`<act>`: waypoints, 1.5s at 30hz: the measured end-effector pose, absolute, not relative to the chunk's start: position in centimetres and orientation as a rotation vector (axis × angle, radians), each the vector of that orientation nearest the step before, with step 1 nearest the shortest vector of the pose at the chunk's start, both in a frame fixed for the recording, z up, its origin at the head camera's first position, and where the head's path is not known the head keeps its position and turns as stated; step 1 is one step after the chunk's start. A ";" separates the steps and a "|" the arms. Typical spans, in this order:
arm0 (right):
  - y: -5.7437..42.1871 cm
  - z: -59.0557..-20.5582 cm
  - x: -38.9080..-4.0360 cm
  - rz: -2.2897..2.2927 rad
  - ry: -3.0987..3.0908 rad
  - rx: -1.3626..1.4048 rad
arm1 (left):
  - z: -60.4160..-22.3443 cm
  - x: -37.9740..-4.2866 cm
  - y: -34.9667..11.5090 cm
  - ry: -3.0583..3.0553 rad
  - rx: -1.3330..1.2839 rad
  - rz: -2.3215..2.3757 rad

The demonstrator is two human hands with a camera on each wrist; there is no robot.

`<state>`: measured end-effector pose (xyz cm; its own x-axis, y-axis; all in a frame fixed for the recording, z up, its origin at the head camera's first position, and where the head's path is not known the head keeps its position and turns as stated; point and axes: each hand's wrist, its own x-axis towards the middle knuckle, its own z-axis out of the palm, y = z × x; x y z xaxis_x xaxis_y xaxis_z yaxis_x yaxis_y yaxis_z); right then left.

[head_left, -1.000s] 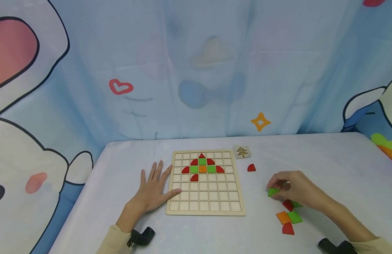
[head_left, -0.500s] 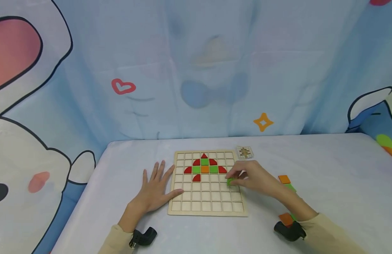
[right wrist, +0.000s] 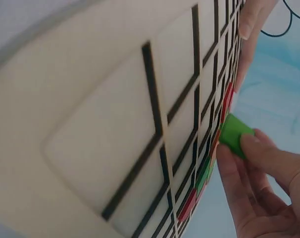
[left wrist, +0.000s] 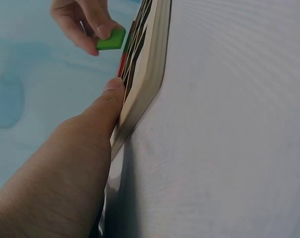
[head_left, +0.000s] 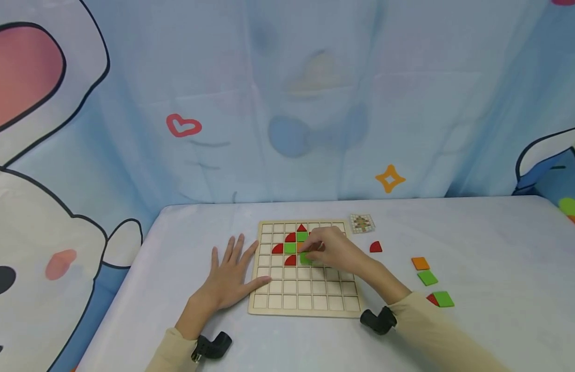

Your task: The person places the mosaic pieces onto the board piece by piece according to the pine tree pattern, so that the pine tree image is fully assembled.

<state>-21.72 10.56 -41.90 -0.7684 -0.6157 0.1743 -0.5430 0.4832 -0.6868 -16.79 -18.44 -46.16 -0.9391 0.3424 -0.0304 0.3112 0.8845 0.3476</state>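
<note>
A wooden grid board (head_left: 306,305) lies on the table, with red, green and orange tiles set in its upper cells. My right hand (head_left: 336,250) pinches a green square tile (right wrist: 234,135) between thumb and fingers, close over the cell right of the lowest red quarter-round tile (head_left: 290,260). In the left wrist view the green tile is tilted and just above the board's surface. My left hand (head_left: 228,279) lies spread at the board's left side, its thumb resting on the rim and its fingers straight. The right hand hides some of the tiles in the head view.
A small pattern card (head_left: 362,223) lies at the board's upper right corner. Below it is a red quarter-round tile (head_left: 376,247). Farther right lie an orange tile (head_left: 420,263), a green tile (head_left: 427,278) and another green tile (head_left: 443,299) beside a red piece (head_left: 433,299).
My right hand has picked up the green tile from the loose pieces at right and carried it left over the board. The left hand has stayed on the board's edge.
</note>
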 end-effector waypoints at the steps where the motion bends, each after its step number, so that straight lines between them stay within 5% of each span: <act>1: 10.4 -42.0 -21.7 -1.149 2.629 -1.024 | -46.2 -16.8 -18.4 2.961 0.515 0.522; 26: 8.2 -42.1 -20.8 -0.950 2.754 -0.855 | -46.1 -16.7 -18.4 2.957 0.511 0.510; 45: 7.9 -42.3 -20.7 -0.859 2.827 -1.020 | -46.2 -16.8 -18.4 2.963 0.513 0.503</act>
<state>-20.72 7.92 -42.26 -0.7869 -0.5947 0.1649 -0.5859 0.6361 -0.5021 -16.81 -18.44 -46.23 -0.9392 0.3417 -0.0342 0.3113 0.8892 0.3353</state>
